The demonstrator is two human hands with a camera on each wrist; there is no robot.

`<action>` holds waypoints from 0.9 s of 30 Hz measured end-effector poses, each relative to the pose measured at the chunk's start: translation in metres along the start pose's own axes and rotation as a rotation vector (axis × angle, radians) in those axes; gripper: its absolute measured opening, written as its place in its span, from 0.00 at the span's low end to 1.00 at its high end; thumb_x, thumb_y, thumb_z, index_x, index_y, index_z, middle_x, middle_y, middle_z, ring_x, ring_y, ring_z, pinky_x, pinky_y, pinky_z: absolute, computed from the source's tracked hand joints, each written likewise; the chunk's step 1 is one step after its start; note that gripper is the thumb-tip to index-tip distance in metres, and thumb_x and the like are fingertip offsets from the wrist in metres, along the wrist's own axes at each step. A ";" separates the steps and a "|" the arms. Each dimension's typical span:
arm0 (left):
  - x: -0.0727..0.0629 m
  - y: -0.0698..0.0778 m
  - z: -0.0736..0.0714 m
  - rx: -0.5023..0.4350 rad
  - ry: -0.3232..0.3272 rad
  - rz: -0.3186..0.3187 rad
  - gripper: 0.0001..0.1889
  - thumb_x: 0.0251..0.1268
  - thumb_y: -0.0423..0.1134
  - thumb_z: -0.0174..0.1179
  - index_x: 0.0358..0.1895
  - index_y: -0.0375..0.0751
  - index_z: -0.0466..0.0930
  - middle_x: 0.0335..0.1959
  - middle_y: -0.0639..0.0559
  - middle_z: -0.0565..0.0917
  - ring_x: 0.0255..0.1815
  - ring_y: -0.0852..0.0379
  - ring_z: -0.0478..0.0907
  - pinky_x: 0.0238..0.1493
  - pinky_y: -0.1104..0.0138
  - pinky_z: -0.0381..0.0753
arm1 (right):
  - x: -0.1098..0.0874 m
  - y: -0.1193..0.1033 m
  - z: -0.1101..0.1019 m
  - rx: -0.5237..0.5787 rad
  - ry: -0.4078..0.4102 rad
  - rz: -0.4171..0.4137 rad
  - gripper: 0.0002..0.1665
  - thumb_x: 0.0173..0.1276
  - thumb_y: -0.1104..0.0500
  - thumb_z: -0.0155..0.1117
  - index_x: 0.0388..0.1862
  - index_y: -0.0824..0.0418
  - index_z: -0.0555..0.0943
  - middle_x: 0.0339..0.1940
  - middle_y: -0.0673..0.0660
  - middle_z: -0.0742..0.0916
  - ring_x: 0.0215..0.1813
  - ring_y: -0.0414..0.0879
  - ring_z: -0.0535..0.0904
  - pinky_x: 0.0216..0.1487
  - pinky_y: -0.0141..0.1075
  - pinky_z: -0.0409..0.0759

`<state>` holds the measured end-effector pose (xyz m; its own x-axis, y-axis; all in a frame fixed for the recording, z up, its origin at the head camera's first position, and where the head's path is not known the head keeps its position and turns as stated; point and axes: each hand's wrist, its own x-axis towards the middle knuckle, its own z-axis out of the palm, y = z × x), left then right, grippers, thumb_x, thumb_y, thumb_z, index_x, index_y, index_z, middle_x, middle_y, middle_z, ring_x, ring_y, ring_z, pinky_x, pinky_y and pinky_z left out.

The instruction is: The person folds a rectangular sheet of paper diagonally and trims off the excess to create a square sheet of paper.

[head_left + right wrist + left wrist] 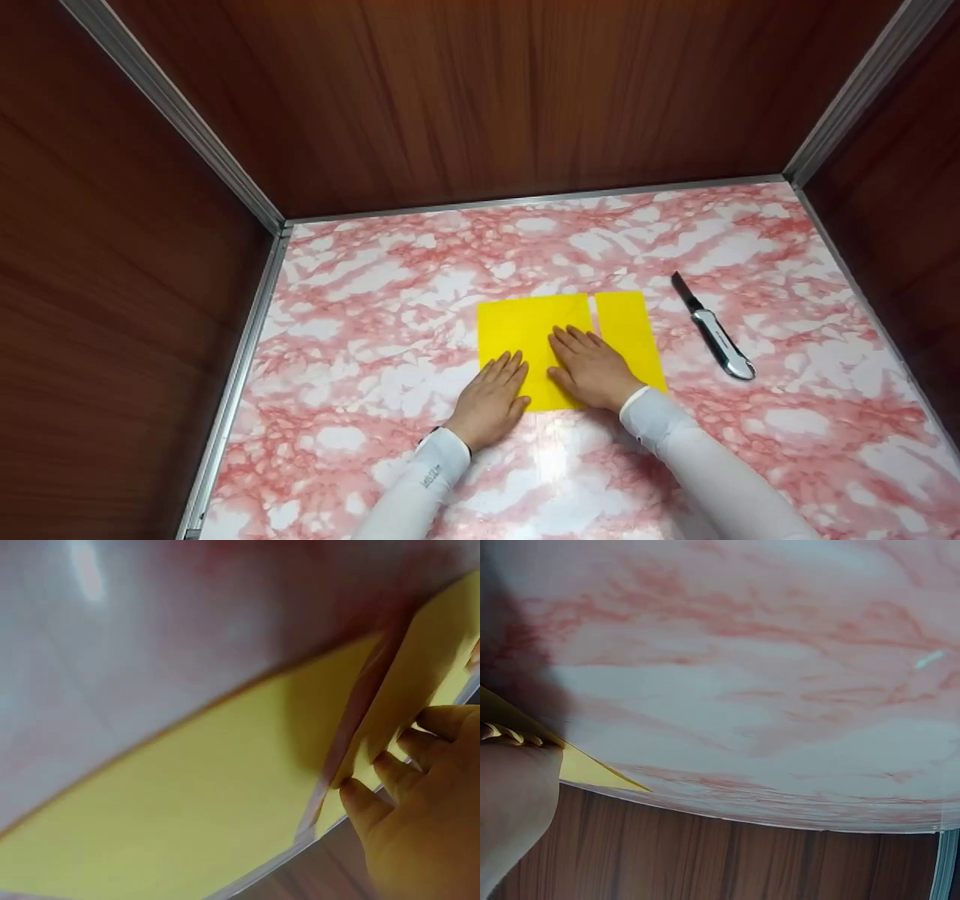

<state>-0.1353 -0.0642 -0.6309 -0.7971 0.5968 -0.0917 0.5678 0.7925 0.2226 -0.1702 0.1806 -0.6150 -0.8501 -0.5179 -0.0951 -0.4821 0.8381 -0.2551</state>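
Observation:
A larger yellow sheet (532, 319) lies flat on the table, with a narrower yellow strip (626, 319) to its right across a thin slit-like gap. My left hand (487, 401) rests on the larger sheet's lower left part, fingers extended. Close to the gap, my right hand (592, 367) lies on the same sheet with straight fingers, its wrist over the strip. In the right wrist view, the fingertips (360, 795) touch the sheet right beside its cut edge. A utility knife (716, 341) with its dark blade out lies right of the strip.
The tabletop (360, 360) has a red and white marbled surface. Dark wood-look panels (480, 97) stand at the back and both sides, with metal edging (540, 201) along the table. Light reflects off the table in front of the sheet.

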 end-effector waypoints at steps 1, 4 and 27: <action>-0.001 -0.001 0.000 -0.003 0.004 0.002 0.33 0.84 0.55 0.41 0.82 0.41 0.55 0.83 0.47 0.52 0.84 0.50 0.45 0.80 0.56 0.44 | 0.002 0.003 -0.001 -0.006 0.001 0.017 0.41 0.82 0.40 0.46 0.81 0.65 0.60 0.82 0.61 0.63 0.82 0.60 0.55 0.79 0.56 0.50; -0.003 -0.002 0.001 -0.010 0.011 0.005 0.32 0.84 0.54 0.41 0.82 0.41 0.56 0.84 0.47 0.52 0.84 0.50 0.44 0.80 0.56 0.44 | 0.008 0.011 -0.004 -0.008 0.008 0.070 0.42 0.82 0.39 0.46 0.81 0.66 0.59 0.82 0.63 0.62 0.82 0.61 0.54 0.79 0.57 0.49; -0.078 -0.020 -0.002 0.102 0.027 0.032 0.28 0.84 0.53 0.42 0.77 0.42 0.68 0.80 0.49 0.61 0.81 0.51 0.54 0.79 0.52 0.52 | 0.023 0.040 -0.012 0.018 0.049 0.213 0.42 0.82 0.43 0.49 0.81 0.69 0.58 0.82 0.67 0.61 0.82 0.64 0.51 0.79 0.58 0.43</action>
<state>-0.0852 -0.1272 -0.6260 -0.7830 0.6192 -0.0595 0.6096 0.7828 0.1252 -0.2112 0.2043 -0.6156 -0.9418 -0.3205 -0.1017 -0.2874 0.9243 -0.2513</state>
